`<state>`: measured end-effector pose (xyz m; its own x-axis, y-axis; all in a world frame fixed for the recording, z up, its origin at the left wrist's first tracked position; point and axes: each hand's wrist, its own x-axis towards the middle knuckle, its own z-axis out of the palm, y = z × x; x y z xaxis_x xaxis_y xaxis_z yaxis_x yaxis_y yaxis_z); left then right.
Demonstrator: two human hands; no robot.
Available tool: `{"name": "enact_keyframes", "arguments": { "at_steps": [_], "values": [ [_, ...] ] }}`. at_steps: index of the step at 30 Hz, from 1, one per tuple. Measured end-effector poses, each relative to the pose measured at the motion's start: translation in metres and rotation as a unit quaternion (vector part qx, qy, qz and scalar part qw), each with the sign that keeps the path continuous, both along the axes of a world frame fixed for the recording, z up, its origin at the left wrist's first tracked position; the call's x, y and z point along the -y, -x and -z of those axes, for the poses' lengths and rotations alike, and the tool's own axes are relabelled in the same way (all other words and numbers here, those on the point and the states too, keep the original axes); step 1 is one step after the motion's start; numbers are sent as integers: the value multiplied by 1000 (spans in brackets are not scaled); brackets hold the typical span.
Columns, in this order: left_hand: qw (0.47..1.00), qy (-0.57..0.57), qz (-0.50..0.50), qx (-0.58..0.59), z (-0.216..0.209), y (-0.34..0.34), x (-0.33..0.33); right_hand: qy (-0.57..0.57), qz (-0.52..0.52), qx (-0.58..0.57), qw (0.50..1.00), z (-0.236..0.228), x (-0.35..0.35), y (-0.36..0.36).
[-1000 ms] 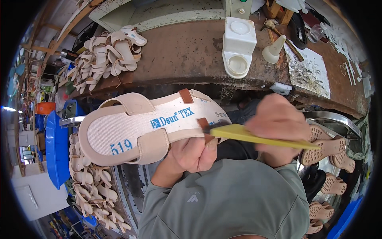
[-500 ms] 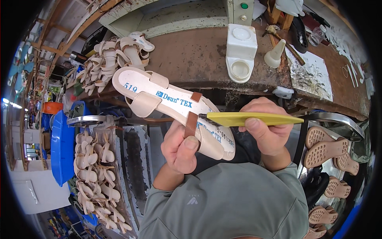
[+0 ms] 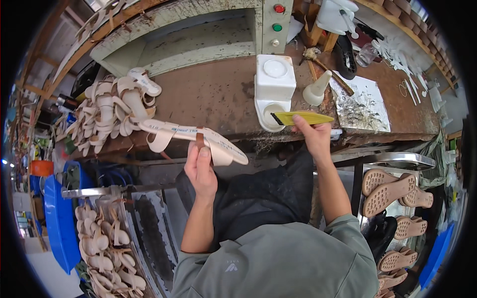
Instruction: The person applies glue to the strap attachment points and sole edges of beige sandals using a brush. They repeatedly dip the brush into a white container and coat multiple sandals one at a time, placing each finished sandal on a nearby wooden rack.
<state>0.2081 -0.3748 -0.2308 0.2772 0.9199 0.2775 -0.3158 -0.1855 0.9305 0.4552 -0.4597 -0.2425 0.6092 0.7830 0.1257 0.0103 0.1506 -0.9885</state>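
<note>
My left hand [image 3: 201, 171] is closed around the middle of a cream sandal upper [image 3: 189, 134], where a brown strap crosses it. The piece is tilted, its toe end to the left and its other end to the right. Between the fingers of my right hand [image 3: 314, 134] is a yellow-handled brush [image 3: 308, 118]. Its dark bristles sit at the round cup opening of a white dispenser [image 3: 275, 79] on the bench. I cannot tell whether the bristles touch what is inside the cup.
The brown workbench [image 3: 213, 82] carries a heap of cream uppers [image 3: 112, 107], a cone-shaped bottle [image 3: 317, 89], a hammer [image 3: 335, 74] and stained paper [image 3: 362, 104]. More uppers [image 3: 107, 248] fill a rack at my left. Tan soles [image 3: 390, 193] line a rack at my right.
My right hand has moved the brush away from the upper, forward to the dispenser's cup. My left hand has shifted slightly left and up, tipping the upper. The view has shifted too.
</note>
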Motion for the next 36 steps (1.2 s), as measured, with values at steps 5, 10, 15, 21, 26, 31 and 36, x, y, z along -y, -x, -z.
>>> {"name": "enact_keyframes", "arguments": {
  "at_steps": [5, 10, 15, 21, 26, 31, 36],
  "values": [
    [995, -6, 26, -100, 58, -25, -44, 39, 4, 196, 980, 22, -17, -7],
    [986, 112, 119, -3, 81, -22, -69, 73, -10, 270, 960, 20, -27, -6],
    [981, 119, 154, 8, 85, -17, -75, 82, -35, 224, 971, 25, -33, -6],
    [983, 99, 144, 57, 64, -17, -52, 105, -26, 10, 994, 24, -28, -9],
    [966, 121, 201, 107, 23, -13, -30, 66, -93, -67, 991, -18, -9, 5],
    [954, 103, 256, 115, -9, -1, -2, -158, -76, -2, 985, -57, -1, 56],
    [959, 67, 265, 75, -38, 14, 20, -198, -137, 111, 964, -78, 5, 81]
  ]
}}
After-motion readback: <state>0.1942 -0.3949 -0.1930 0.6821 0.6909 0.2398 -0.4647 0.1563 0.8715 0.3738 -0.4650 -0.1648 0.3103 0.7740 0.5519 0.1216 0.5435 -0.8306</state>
